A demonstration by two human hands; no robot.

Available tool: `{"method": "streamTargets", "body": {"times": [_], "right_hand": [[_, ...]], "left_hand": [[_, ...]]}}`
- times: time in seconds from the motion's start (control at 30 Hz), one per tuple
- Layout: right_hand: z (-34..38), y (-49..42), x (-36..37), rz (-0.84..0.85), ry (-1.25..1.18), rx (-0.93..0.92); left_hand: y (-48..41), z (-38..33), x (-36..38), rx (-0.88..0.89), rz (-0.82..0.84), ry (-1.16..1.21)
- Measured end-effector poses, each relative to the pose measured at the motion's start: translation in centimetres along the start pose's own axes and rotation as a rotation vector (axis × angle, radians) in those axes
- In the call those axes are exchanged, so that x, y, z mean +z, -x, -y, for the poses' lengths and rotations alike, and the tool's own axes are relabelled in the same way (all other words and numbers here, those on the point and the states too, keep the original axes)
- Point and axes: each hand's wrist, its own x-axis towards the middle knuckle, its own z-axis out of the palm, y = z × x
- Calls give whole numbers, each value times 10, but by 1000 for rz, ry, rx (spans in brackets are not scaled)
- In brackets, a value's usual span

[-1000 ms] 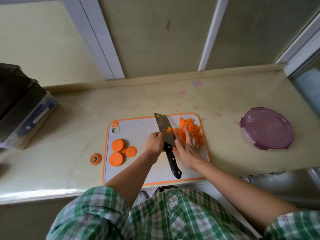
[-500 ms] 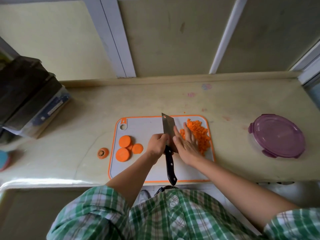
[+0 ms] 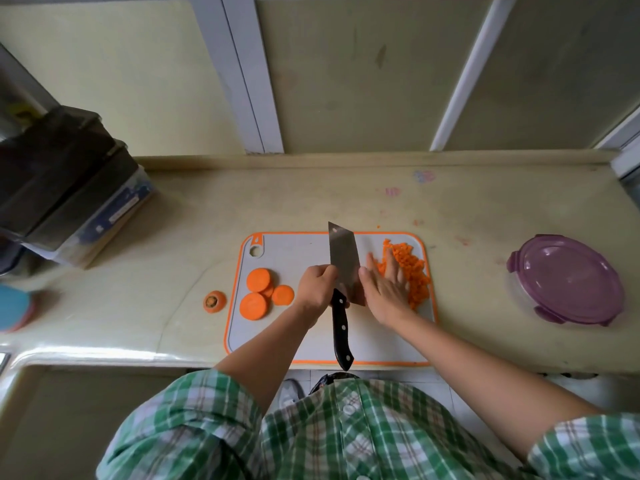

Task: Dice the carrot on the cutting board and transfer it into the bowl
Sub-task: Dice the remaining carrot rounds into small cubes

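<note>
A grey cutting board [image 3: 294, 344] with an orange rim lies near the counter's front edge. On its left part lie three thick carrot rounds [image 3: 258, 294]. A heap of diced carrot [image 3: 414, 271] sits at its right end. My left hand [image 3: 317, 287] grips a cleaver [image 3: 341, 258] at the base of its blade, with the black handle pointing toward me. My right hand [image 3: 384, 289] lies flat with straight fingers between the blade and the diced heap, touching the dice. A lidded bowl with a purple lid [image 3: 568, 278] stands to the right on the counter.
A carrot top end [image 3: 214, 301] lies on the counter left of the board. Stacked dark boxes [image 3: 65, 188] stand at the far left, with a blue round thing [image 3: 14, 306] at the left edge. The counter's front edge runs just below the board.
The cleaver has turned more upright, its handle now pointing straight toward me. My right hand stays flat against the diced carrot. The camera has shifted, so everything sits a little further right.
</note>
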Motion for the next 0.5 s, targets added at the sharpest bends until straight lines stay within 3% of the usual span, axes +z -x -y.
{"method": "streamTargets", "body": {"times": [0.1, 0.17, 0.23, 0.3, 0.43, 0.5], "right_hand": [[0, 3, 5, 47, 5, -149], [0, 3, 7, 50, 7, -52], [-2, 4, 5, -54, 28, -1], [-1, 7, 3, -124, -39, -153], [18, 15, 4, 228, -280, -258], [24, 14, 14, 240, -236, -292]], "left_hand": [[-1, -1, -2, -5, -36, -3], [-2, 1, -2, -16, -60, -11], [-2, 2, -3, -17, -87, -44], [-4, 4, -5, -4, -103, -102], [-6, 5, -6, 17, -138, -140], [-6, 6, -7, 17, -118, -122]]}}
